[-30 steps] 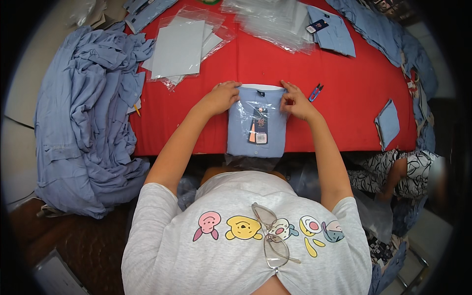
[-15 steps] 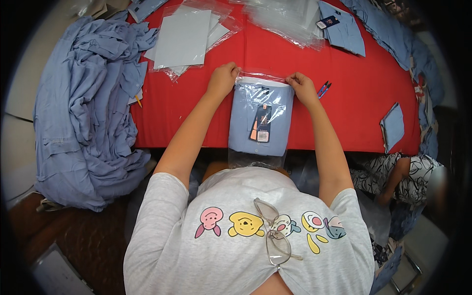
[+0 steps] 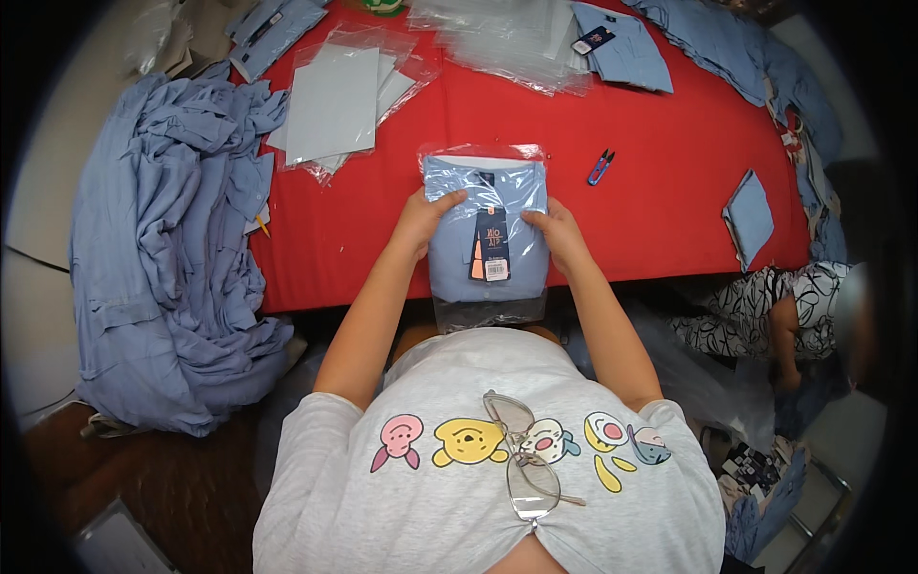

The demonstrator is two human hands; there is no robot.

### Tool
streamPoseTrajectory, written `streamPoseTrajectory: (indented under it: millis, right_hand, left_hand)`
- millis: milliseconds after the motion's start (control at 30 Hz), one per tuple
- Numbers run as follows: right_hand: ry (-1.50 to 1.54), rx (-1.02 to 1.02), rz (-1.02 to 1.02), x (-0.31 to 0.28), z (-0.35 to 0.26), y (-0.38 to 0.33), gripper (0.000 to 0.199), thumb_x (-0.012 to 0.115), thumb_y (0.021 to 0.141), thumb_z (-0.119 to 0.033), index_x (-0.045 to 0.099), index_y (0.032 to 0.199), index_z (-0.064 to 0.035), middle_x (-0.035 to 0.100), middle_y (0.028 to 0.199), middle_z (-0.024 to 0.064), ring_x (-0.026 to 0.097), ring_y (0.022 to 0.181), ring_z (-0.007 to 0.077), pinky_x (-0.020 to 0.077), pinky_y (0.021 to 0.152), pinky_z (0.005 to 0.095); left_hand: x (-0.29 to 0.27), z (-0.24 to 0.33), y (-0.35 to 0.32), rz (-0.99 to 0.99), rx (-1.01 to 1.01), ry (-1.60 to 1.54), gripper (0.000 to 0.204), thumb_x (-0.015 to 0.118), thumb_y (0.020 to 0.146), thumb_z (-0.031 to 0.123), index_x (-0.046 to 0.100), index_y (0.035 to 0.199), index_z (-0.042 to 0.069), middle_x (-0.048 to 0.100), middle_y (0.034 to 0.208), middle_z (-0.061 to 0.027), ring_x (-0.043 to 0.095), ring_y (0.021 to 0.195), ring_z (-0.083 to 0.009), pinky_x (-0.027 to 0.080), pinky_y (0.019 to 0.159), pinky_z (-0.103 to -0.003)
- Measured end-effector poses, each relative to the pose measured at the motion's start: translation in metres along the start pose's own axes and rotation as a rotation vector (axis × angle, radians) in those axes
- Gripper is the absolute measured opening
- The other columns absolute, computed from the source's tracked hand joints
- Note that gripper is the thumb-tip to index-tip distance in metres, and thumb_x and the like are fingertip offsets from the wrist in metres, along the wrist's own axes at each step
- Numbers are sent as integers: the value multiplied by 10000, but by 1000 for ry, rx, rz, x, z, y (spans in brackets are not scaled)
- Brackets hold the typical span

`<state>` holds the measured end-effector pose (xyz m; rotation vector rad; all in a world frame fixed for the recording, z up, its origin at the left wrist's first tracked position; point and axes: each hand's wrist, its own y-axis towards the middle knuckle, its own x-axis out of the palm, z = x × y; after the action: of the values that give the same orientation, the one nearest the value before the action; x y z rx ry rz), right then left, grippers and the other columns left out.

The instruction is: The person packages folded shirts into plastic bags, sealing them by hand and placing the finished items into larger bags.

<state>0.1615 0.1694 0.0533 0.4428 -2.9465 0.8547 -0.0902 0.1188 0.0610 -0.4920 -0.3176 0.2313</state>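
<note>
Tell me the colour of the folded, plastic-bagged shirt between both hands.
The shirt is light blue, clearest in the head view.

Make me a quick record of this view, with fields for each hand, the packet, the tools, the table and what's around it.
Left hand: grips left side of bagged shirt, thumb on top
Right hand: grips its right side, thumb on top
Packet: light blue, folded; clear bag extends past its near end; dark tag on front
Tool: blue-handled snips, right of packet
Table: red surface
Far side of table: white sheets, clear bags, tagged folded shirt
Left: heap of blue cloth
</note>
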Motion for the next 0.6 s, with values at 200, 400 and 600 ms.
streamPoseTrajectory:
  millis: [200,400,600]
  right_hand:
    - [54,-572,-154,-3,-125,-44,334,717,964,-97,651,1278,-7,731,1223,88,673,1127,165,507,1031,333]
    - [14,-751,-91,-28,-105,-62,269,713,988,-134,675,1238,-44,687,1296,110,614,1247,203,511,1026,321]
    - [194,-69,319,-58,74,-64,448,672,986,-45,544,1411,23,654,1294,135,671,1171,211,581,910,342]
  left_hand:
    - [25,119,-65,-137,646,77,289,832,891,66,731,1160,31,735,1180,-78,707,1043,-167,564,950,-322]
    - [12,118,-108,-211,952,756,323,788,797,-28,785,1094,100,631,1086,-33,629,1076,-183,538,919,-300]
    - [-42,-1,-87,-284,684,1253,413,681,846,-54,706,1230,96,580,1461,-124,523,1399,-343,440,1152,-460]
